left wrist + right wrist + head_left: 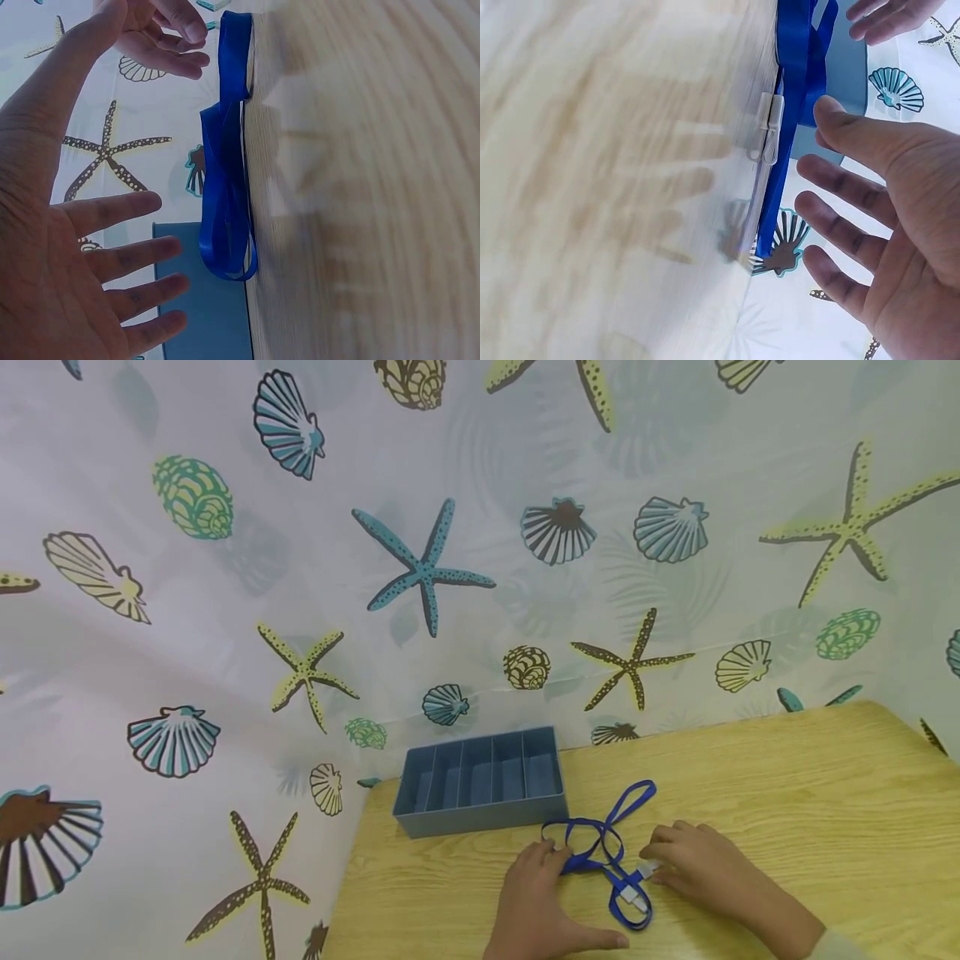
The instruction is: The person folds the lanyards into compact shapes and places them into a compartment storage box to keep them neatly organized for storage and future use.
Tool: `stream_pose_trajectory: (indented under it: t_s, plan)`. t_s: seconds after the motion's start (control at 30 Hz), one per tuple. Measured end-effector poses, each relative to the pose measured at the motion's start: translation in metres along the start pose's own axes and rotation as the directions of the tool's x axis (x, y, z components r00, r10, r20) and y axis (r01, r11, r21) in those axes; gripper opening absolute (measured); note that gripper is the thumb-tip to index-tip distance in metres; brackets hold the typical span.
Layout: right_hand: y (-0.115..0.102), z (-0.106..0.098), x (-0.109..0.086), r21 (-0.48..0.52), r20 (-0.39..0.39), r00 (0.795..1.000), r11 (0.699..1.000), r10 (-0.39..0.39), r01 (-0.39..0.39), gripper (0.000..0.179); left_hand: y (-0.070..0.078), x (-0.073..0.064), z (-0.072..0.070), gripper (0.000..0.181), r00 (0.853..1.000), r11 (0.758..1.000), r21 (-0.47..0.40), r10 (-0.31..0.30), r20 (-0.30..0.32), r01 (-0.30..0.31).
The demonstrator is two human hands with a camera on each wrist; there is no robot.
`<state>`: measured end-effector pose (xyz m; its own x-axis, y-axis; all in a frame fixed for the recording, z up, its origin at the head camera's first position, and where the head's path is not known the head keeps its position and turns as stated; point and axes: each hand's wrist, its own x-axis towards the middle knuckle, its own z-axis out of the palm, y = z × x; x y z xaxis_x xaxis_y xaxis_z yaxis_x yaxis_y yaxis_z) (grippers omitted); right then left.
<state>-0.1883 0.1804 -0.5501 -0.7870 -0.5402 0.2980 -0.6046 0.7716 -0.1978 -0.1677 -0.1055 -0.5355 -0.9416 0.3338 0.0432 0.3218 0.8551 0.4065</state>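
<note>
A blue lanyard [577, 864] lies in loose loops on the table, its flat strap also showing in the left wrist view. White plastic clips [633, 898] sit at its near right end, and the right wrist view shows a white clip [771, 129] beside the strap. My left hand [531, 902] is at the lanyard's left, fingers spread and thumb out; no grip on the strap shows. On the other side, my right hand [701, 870] has loosely bent fingers close to a white clip. The right wrist view shows a gap between those fingers and the clip.
Behind the lanyard stands a blue-grey tray [483, 817] with several narrow compartments. The wooden table [787, 777] meets a hanging cloth [480, 668] printed with shells and starfish at the back and left.
</note>
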Motion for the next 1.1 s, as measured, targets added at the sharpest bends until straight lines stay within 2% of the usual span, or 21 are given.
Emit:
stream_pose_trajectory:
  t_s: [0.37, 0.73, 0.83, 1.1]
  plan:
    - [-0.005, -0.001, 0.004, 0.0, 0.029, 0.999, 1.0, 0.012, -0.012, 0.026, 0.006, 0.001, 0.012, 0.107, 1.0, 0.999, 0.035, 0.027, 0.007, -0.027]
    - [-0.006, 0.006, 0.005, 0.017, 0.052, 0.998, 1.0, 0.019, -0.02, 0.018, 0.004, 0.006, 0.018, 0.105, 0.998, 1.0, -0.024, 0.007, 0.058, -0.006]
    - [-0.005, 0.008, 0.005, 0.014, 0.048, 0.999, 1.0, 0.014, -0.015, 0.019, 0.003, 0.007, 0.021, 0.104, 0.998, 1.0, -0.017, 0.013, 0.063, -0.012]
    - [-0.007, 0.01, 0.008, 0.061, 0.06, 0.998, 0.998, 0.01, -0.014, 0.019, 0.007, 0.008, 0.017, 0.1, 0.998, 1.0, -0.003, 0.013, 0.068, -0.013]
